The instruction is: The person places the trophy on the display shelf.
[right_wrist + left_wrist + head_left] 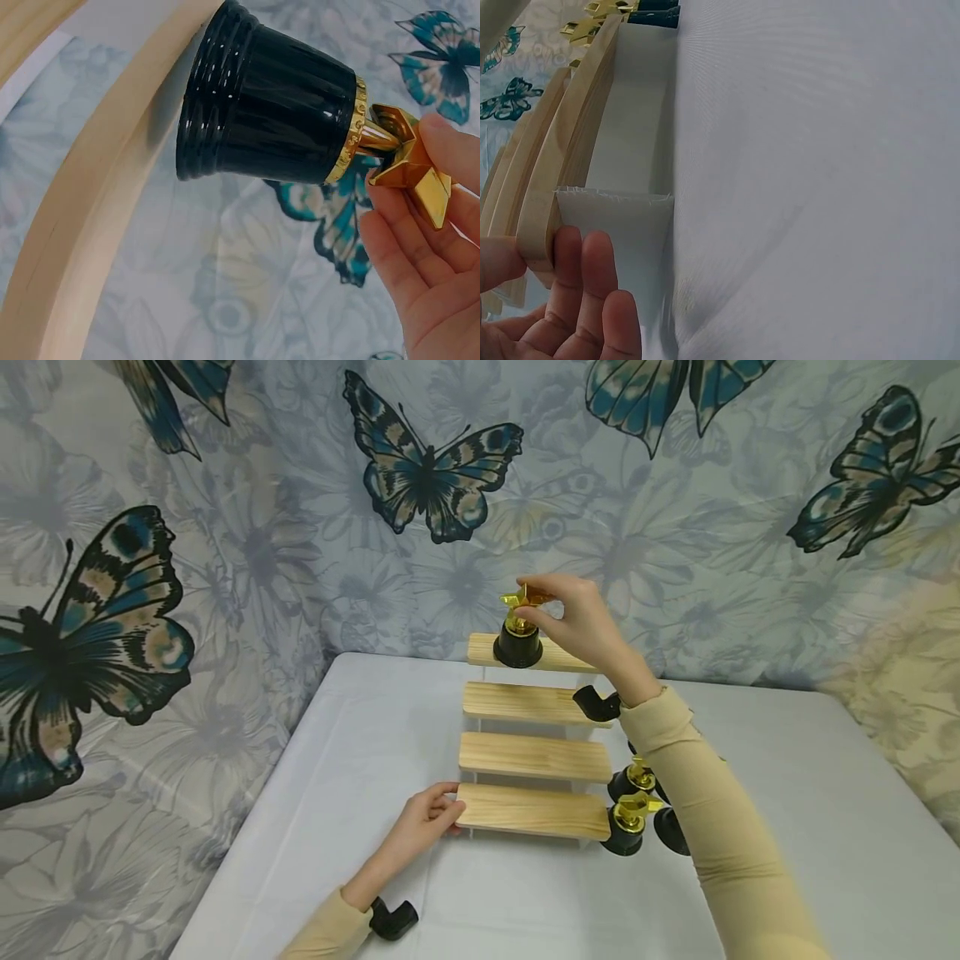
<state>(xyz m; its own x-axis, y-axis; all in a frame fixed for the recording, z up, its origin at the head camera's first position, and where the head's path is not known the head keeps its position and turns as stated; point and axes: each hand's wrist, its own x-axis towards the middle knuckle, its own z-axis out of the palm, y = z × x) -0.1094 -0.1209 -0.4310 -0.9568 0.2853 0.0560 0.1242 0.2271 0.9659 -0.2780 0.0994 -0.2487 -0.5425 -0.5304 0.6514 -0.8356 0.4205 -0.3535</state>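
Note:
At the top step of a wooden display stand [536, 756], my right hand [581, 618] pinches a small trophy [517, 647] by its gold star. In the right wrist view the trophy's black base [270, 101] is right at the board's edge [82, 202], with thumb and fingers around the star. My left hand [423, 818] grips the left end of the lowest board [532, 810]. The left wrist view shows the thumb on one face of that board [536, 225] and the fingers [568, 255] on its underside.
Several more black-and-gold trophies [626, 827] stand at the stand's right side, partly hidden by the right sleeve [720, 827]. A white cloth covers the table [360, 735]. Behind it hangs a butterfly-patterned backdrop [300, 568]. Black devices [393, 920] are strapped to both wrists.

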